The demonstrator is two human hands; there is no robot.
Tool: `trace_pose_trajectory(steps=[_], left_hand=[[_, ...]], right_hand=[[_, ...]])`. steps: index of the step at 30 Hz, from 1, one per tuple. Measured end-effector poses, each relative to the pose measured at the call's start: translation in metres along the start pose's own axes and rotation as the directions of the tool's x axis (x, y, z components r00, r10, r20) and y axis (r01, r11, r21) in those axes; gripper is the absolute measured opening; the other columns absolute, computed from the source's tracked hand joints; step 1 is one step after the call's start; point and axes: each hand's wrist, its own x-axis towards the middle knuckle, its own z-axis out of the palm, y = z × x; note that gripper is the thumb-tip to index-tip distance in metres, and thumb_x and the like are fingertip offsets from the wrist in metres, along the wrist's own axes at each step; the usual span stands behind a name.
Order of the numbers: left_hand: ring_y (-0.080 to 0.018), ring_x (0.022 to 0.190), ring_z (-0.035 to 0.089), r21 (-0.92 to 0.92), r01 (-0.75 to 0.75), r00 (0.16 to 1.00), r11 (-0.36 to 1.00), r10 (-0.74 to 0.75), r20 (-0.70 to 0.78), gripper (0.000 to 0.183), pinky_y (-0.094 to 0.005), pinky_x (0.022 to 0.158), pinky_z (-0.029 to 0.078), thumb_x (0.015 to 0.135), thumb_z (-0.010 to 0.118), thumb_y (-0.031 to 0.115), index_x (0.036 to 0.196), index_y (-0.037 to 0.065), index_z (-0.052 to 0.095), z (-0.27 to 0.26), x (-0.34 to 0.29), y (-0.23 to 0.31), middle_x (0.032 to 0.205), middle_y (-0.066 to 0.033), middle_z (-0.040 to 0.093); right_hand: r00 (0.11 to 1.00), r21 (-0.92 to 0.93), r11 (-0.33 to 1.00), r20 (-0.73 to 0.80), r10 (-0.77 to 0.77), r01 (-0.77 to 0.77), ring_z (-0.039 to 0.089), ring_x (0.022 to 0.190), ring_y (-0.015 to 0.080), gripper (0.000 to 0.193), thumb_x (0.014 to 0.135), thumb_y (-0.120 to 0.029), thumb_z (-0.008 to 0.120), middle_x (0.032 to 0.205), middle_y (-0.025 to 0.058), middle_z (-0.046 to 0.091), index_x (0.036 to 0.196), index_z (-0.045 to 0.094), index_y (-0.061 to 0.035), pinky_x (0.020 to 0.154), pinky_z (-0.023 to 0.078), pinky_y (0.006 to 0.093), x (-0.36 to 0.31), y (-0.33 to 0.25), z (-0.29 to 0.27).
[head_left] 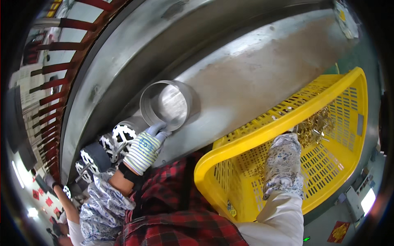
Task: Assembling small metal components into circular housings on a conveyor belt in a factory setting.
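Observation:
My left hand (143,150), in a striped knit glove, has its fingers closed at the near rim of a wide, hollow metal cylinder (189,103). The cylinder stands on the metal work surface, its inside bare. Beside that hand are several metal cylinders with white toothed end pieces (124,134), some with shafts sticking out. My right arm, in a patterned sleeve cover (284,164), reaches into a yellow plastic basket (262,141). Small gold-coloured metal pieces (315,127) lie there near the sleeve's end. The right hand itself is almost wholly hidden, so its fingers do not show.
The curved metal bench (262,69) runs toward the upper right, with a raised wall along its far side. Beyond the wall stands a row of dark red bars (51,84). At the lower left, another person's arm (67,205) reaches toward the bench. A clear plastic bag (347,20) hangs at the far end.

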Motion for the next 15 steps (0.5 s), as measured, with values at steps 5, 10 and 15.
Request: trace_pose_trajectory(steps=[5, 10, 15], left_hand=[[-0.0359, 0.097, 0.062, -0.074, 0.03, 0.999, 0.997, -0.027, 0.039, 0.033, -0.0427, 0.079, 0.052, 0.076, 0.059, 0.004, 0.108, 0.009, 0.062, 0.014, -0.019, 0.013, 0.124, -0.0175, 0.056], [-0.0336, 0.1, 0.062, -0.075, 0.104, 0.987, 0.992, -0.093, 0.134, 0.031, -0.0416, 0.083, 0.053, 0.077, 0.063, 0.005, 0.108, 0.008, 0.064, 0.015, -0.04, -0.005, 0.127, -0.0152, 0.055], [-0.0233, 0.096, 0.063, -0.448, 0.033, 0.924, 0.893, -0.199, -0.327, 0.026, -0.0323, 0.083, 0.053, 0.091, 0.056, 0.006, 0.117, 0.004, 0.06, 0.004, -0.061, 0.006, 0.127, -0.0163, 0.056]], right_hand=[[0.987, 0.483, 0.866, -0.147, -0.063, 0.127, 0.056, 0.111, 0.0285, 0.043, 0.096, -0.024, 0.051, 0.132, 0.0166, 0.051, 0.135, 0.046, -0.0065, 0.093, 0.051, 0.0398, -0.04, -0.052, -0.001], [0.915, 0.759, 0.59, -0.395, 0.081, 0.275, 0.06, 0.104, 0.0282, 0.039, 0.093, -0.017, 0.058, 0.131, 0.0182, 0.05, 0.129, 0.05, -0.0054, 0.088, 0.055, 0.0377, -0.131, -0.176, 0.009], [0.457, -0.167, 0.707, -0.657, -0.599, 0.687, 0.06, 0.105, 0.0255, 0.039, 0.098, -0.019, 0.052, 0.128, 0.018, 0.053, 0.133, 0.047, -0.0013, 0.079, 0.053, 0.0291, -0.247, -0.284, -0.045]])
